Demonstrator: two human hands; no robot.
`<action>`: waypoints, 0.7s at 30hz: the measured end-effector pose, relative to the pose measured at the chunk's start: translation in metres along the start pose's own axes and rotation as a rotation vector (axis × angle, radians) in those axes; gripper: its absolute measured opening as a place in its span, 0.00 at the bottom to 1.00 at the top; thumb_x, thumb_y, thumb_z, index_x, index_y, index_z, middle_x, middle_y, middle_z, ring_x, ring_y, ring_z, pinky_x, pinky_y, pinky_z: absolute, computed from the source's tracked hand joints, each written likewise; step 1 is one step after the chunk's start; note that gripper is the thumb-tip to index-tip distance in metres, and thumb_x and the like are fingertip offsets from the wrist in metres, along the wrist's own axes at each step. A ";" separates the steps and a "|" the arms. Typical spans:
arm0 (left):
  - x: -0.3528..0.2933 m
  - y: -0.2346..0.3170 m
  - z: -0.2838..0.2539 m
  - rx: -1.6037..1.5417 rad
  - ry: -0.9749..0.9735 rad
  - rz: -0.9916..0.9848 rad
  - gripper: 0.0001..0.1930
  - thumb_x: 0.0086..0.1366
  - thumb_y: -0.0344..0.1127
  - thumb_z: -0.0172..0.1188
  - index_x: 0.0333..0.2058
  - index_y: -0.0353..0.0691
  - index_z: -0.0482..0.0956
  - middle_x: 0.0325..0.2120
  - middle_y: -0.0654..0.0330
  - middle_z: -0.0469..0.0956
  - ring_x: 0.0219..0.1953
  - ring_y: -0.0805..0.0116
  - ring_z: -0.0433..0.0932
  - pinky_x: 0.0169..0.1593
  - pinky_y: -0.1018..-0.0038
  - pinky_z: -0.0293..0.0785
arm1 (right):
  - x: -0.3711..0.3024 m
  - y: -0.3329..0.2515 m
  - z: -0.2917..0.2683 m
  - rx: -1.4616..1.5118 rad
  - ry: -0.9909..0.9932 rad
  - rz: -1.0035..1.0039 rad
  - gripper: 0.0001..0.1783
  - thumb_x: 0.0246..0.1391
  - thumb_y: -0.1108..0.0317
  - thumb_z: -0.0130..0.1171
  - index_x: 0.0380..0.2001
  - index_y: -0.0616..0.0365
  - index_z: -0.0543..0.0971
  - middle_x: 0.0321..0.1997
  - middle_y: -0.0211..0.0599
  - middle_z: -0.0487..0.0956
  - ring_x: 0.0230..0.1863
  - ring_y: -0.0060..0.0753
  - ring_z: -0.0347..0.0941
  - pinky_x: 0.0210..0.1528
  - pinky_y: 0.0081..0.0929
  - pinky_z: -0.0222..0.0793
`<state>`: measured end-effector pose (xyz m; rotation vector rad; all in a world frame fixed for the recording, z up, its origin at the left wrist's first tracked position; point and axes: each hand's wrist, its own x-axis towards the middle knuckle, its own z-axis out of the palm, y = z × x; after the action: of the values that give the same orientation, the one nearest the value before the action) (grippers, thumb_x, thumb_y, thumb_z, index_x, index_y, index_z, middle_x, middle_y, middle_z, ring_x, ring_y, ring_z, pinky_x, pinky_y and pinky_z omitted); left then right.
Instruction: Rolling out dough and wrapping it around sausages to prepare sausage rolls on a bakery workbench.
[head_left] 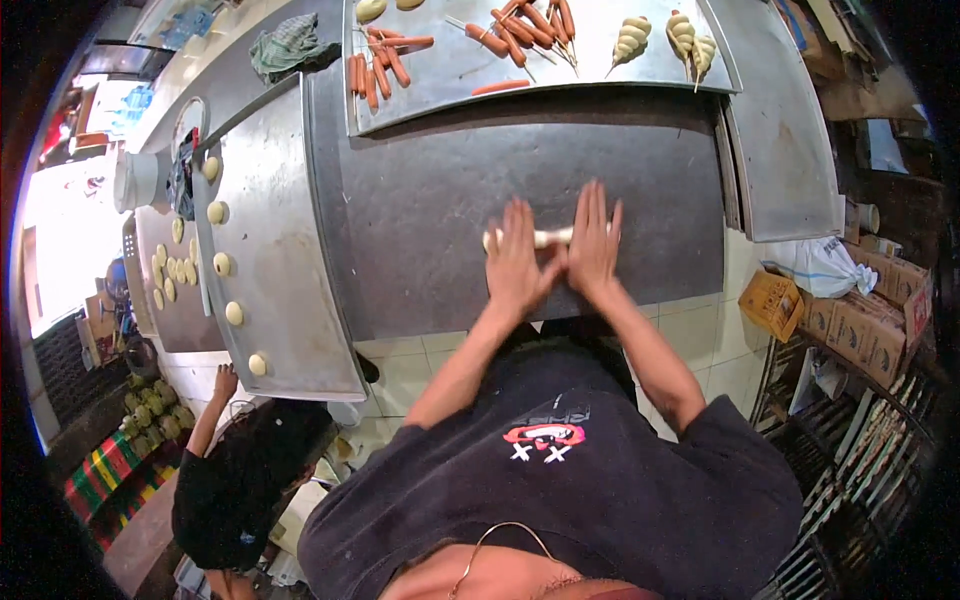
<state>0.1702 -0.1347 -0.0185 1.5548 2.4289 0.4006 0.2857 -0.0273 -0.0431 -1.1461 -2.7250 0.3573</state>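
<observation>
On the dark worktop (420,220) lies a short rope of pale dough (545,239), running left to right under both palms. My left hand (515,262) rests flat on its left part, fingers stretched forward, and a dough end shows past that hand. Flat over the right part is my right hand (594,248), fingers outstretched and slightly spread. The thumbs nearly meet, with a bit of dough visible between the hands. Beyond them, a metal tray holds sausages on sticks (520,35) and, at its right, several dough-wrapped sausages (630,42).
The metal tray (430,112) borders the far side of the worktop. Another tray (280,330) at left carries several dough balls (222,264). A bare metal tray (785,150) sits at right, near cardboard boxes (860,330). A co-worker (240,470) is at lower left.
</observation>
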 end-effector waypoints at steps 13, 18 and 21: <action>-0.065 -0.032 -0.016 0.047 -0.074 0.015 0.46 0.64 0.61 0.52 0.70 0.34 0.50 0.72 0.49 0.49 0.74 0.55 0.46 0.73 0.55 0.38 | -0.069 0.023 -0.037 0.030 -0.218 -0.147 0.59 0.56 0.27 0.40 0.70 0.72 0.49 0.76 0.55 0.47 0.77 0.51 0.41 0.75 0.54 0.32; -0.024 -0.045 -0.016 0.055 0.019 -0.074 0.46 0.67 0.62 0.48 0.70 0.32 0.47 0.72 0.48 0.45 0.74 0.55 0.44 0.73 0.52 0.34 | -0.032 0.033 -0.026 0.024 -0.071 0.019 0.58 0.58 0.27 0.38 0.70 0.71 0.48 0.77 0.56 0.45 0.78 0.50 0.36 0.75 0.57 0.25; 0.087 -0.084 -0.027 0.154 0.257 -0.273 0.47 0.68 0.62 0.45 0.70 0.30 0.42 0.73 0.48 0.39 0.75 0.56 0.38 0.73 0.52 0.30 | 0.087 0.053 -0.014 -0.112 0.103 0.184 0.56 0.60 0.28 0.35 0.70 0.71 0.48 0.77 0.56 0.45 0.78 0.51 0.37 0.75 0.58 0.24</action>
<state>0.0539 -0.0922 -0.0262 1.2646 2.8835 0.3886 0.2648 0.0732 -0.0390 -1.4087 -2.5860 0.1651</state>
